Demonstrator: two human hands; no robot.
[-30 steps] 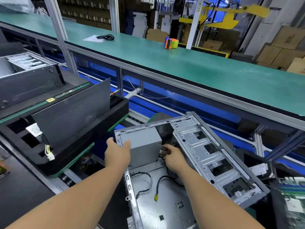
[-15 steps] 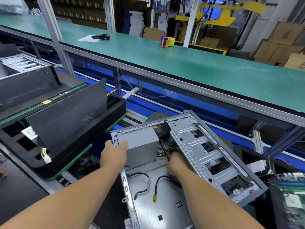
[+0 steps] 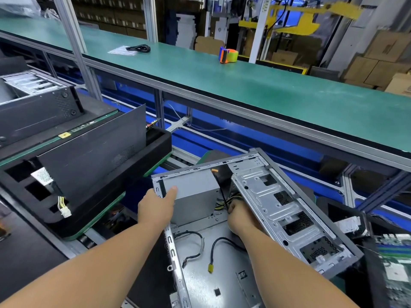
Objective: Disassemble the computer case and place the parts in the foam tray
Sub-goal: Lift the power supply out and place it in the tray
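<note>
An open metal computer case [image 3: 278, 210] lies near the middle, tilted, with its bare floor toward the viewer and its drive rack rising on the right. The left hand [image 3: 155, 206] is clamped on the case's far left corner, thumb pressed on the grey power supply [image 3: 195, 194] that sits inside that corner. The right hand [image 3: 241, 216] reaches in beside the power supply, its grip closed around a bundle of yellow and black wires [image 3: 226, 200]. To the left, just apart from the case, sits the black foam tray [image 3: 93, 192] with a dark panel [image 3: 89, 161] standing in it. A green desk [image 3: 244, 85] runs across the far side.
</note>
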